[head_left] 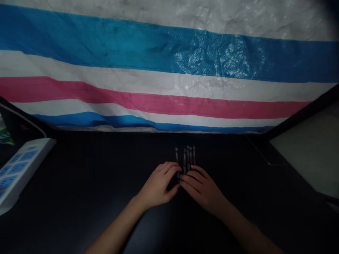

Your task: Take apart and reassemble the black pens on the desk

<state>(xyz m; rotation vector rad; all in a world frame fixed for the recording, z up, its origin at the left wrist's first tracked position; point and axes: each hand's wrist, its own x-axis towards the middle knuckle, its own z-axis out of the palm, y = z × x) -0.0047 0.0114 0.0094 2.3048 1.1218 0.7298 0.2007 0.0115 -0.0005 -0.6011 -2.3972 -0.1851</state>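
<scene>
Several slim, pen-like sticks point(189, 157) with pale see-through bodies and darker ends lie side by side on the black table, pointing away from me. My left hand point(160, 185) is closed around the lower part of the leftmost stick point(177, 154), which sits a little apart from the others. From the other side, my right hand point(202, 187) brings its bent fingertips against that stick's near end, close to my left thumb. Its upper fingers cover the lower ends of the other sticks. Dim light hides the finer details of the sticks.
A white power strip point(29, 155) with blue socket faces lies on the left of the black table point(87, 176). Behind the table hangs a striped blue, white and pink plastic sheet point(148, 79). A pale panel point(307, 151) stands at the right.
</scene>
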